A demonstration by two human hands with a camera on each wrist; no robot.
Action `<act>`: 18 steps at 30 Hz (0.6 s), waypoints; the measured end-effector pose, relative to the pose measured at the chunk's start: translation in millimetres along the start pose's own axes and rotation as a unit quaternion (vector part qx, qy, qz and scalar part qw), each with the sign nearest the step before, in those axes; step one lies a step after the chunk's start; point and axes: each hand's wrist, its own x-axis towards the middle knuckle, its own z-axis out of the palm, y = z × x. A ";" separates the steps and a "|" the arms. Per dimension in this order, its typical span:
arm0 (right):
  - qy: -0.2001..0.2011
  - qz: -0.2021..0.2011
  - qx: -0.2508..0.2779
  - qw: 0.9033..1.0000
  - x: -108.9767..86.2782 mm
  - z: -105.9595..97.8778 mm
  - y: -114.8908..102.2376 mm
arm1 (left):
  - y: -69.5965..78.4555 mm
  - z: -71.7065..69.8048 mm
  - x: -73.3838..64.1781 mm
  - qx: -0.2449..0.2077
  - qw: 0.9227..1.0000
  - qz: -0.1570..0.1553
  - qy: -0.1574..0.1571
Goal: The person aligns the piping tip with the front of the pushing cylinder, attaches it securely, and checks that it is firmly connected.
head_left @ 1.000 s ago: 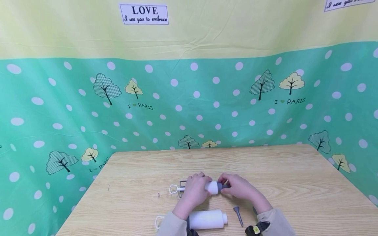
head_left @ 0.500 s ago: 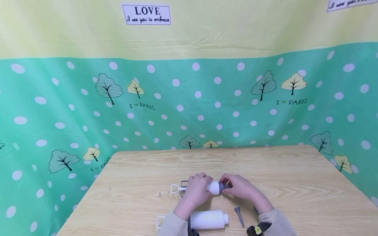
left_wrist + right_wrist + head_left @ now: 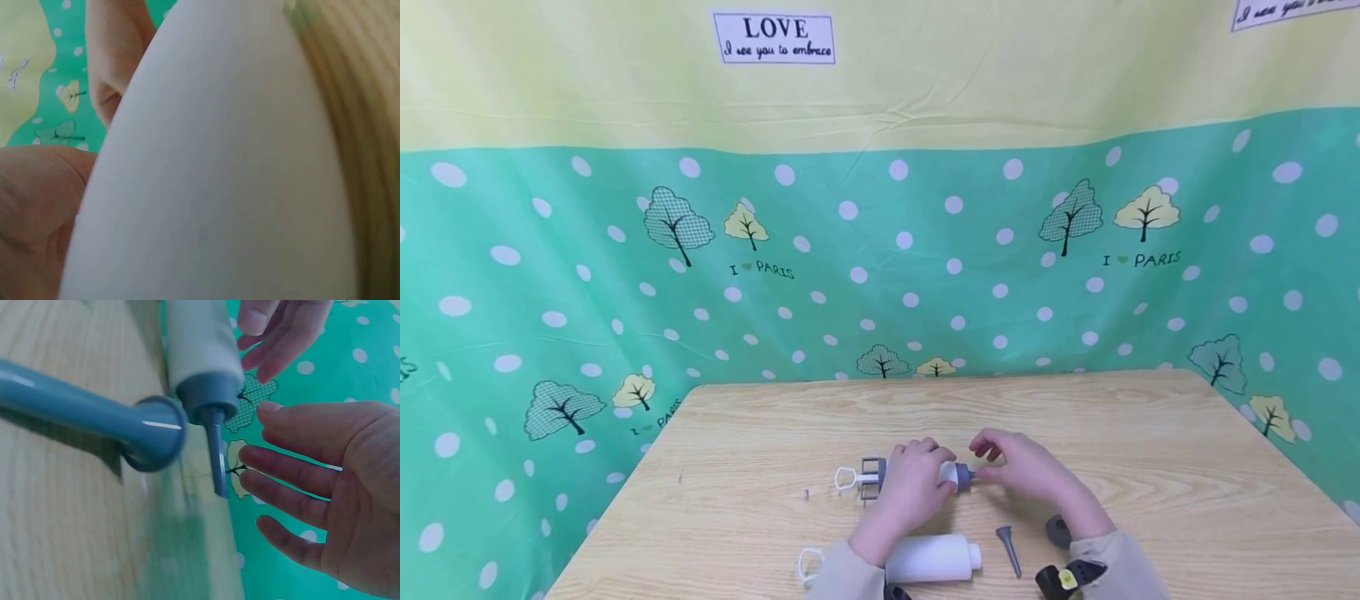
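Note:
A white syringe-like tube (image 3: 203, 337) lies across the table, with a grey cap and a slim slanted grey nozzle (image 3: 215, 453) at its right end. At its other end are a grey frame (image 3: 871, 479) and a white loop handle (image 3: 846, 478). My left hand (image 3: 916, 483) is over the tube, fingers bent; in the right wrist view its fingertips hang just above the tube's side without gripping it. My right hand (image 3: 1018, 467) is beside the nozzle, fingers spread and apart from it in the right wrist view. Both hands appear in part at the left of the left wrist view.
Nearer to me lies a second white tube (image 3: 928, 558) with a loop handle (image 3: 809, 565), partly under my left sleeve. A loose grey nozzle (image 3: 1009, 552) and a round grey piece (image 3: 1058, 532) lie right of it. A tiny piece (image 3: 807, 494) sits to the left.
My right hand has let go of the grey cap and drawn back right, its fingers lifting. My left hand has shifted right along the tube, uncovering its grey left end.

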 end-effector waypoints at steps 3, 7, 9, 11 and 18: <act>0.006 0.007 -0.006 1.000 -2.4 -3.9 -0.3 | 6.9 -0.6 -1.4 -0.001 1.000 0.009 0.004; 0.010 0.005 -0.014 1.000 -6.4 -8.5 2.2 | 14.8 1.3 -0.6 0.003 1.000 0.020 0.004; 0.008 0.003 -0.021 1.000 -9.2 -10.1 4.0 | 18.9 2.9 -0.6 0.005 1.000 0.026 -0.001; 0.004 0.005 -0.029 1.000 -12.4 -11.4 5.7 | 23.3 4.0 -0.9 0.006 1.000 0.028 -0.008; 0.004 0.022 -0.050 0.998 -27.7 -20.5 9.2 | 39.7 8.2 -2.6 0.040 0.998 0.041 -0.024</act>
